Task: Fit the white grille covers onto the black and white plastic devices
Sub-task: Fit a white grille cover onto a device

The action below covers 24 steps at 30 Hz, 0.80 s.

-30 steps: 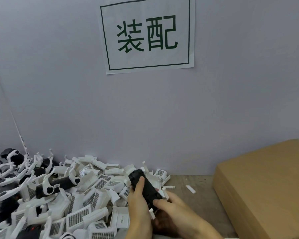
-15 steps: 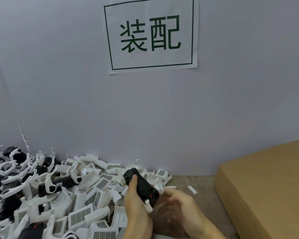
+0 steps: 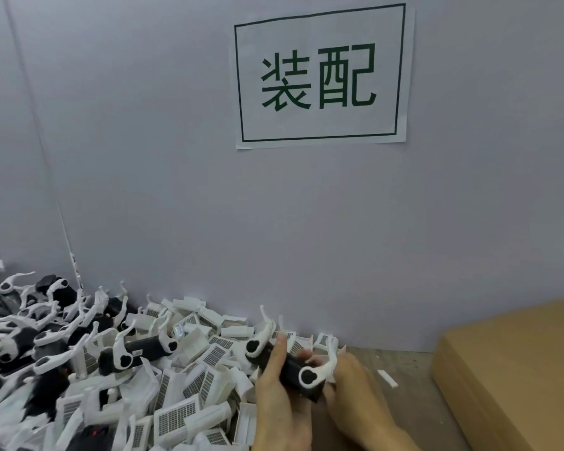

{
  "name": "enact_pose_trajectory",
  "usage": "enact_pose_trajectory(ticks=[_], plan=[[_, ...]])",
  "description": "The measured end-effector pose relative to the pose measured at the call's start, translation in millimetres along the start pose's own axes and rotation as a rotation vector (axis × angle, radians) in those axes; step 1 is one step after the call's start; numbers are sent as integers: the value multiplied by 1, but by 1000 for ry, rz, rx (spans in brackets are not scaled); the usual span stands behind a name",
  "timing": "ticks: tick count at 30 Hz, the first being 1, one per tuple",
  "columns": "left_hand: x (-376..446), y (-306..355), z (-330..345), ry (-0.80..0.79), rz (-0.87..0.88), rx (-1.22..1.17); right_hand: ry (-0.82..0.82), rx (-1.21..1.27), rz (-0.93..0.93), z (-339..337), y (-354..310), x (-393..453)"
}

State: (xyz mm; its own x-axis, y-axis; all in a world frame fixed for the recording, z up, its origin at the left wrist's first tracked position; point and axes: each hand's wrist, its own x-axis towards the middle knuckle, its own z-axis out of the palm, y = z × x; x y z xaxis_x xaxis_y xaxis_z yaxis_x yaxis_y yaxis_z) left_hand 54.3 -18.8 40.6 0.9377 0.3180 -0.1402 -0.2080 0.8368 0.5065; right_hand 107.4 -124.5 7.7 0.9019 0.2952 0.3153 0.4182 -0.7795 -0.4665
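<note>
Gripping the black plastic device with white curved arms point(image 3: 290, 369) — left hand point(image 3: 279, 398) wraps its body, right hand point(image 3: 352, 385) blurred at 3 o'clock, grasp unclear; light, stiff, arms likely snappable — hold the body.

We see the left hand point(image 3: 275, 395) and right hand point(image 3: 355, 392) gripping one black and white device point(image 3: 290, 369) between them, above a wooden tabletop point(image 3: 411, 379). A heap of white grille covers point(image 3: 176, 415) and more devices point(image 3: 137, 351) spreads leftward. A cardboard box point(image 3: 515, 369) sits right; a paper sign point(image 3: 321, 76) hangs on the wall point(image 3: 144, 157).
</note>
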Motion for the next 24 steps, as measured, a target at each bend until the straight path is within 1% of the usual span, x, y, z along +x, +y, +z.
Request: enact_pose_trajectory(ticks=[2,3,5,6,8,10,12,14,15,16,17,18,20,21,22,24], plan=[[7,-2,-1,79,55,113,66,96,75,3,6,-1],[11,-4,-3,111,75,179,139,183,133,1,9,0],[19,-9,-10,139,99,283,317,415,312,-10,13,2],[21,-10,-12,139,98,309,381,534,406,-16,16,2],[22,-15,-12,112,69,326,454,709,538,-25,21,-3],[23,-22,-13,85,43,444,509,741,577,-31,26,-10],[19,-29,-14,36,72,620,577,716,543,-34,22,-15],[19,-37,-18,-17,119,787,609,719,432,-38,9,-18],[18,-40,-19,-45,152,846,600,729,361,-39,0,-20],[18,-42,-19,-71,174,868,569,734,294,-38,-9,-22],[16,-43,-17,-92,157,864,527,723,236,-36,-17,-24],[16,-44,-16,-102,105,825,490,686,189,-33,-23,-27],[13,-42,-10,-122,-12,645,481,582,136,-25,-28,-30],[13,-42,-9,-121,-21,609,495,523,127,-23,-28,-30],[13,-44,-9,-123,-14,624,503,465,132,-22,-26,-29],[7,-45,-8,-187,39,782,486,411,164,-24,-20,-28]])
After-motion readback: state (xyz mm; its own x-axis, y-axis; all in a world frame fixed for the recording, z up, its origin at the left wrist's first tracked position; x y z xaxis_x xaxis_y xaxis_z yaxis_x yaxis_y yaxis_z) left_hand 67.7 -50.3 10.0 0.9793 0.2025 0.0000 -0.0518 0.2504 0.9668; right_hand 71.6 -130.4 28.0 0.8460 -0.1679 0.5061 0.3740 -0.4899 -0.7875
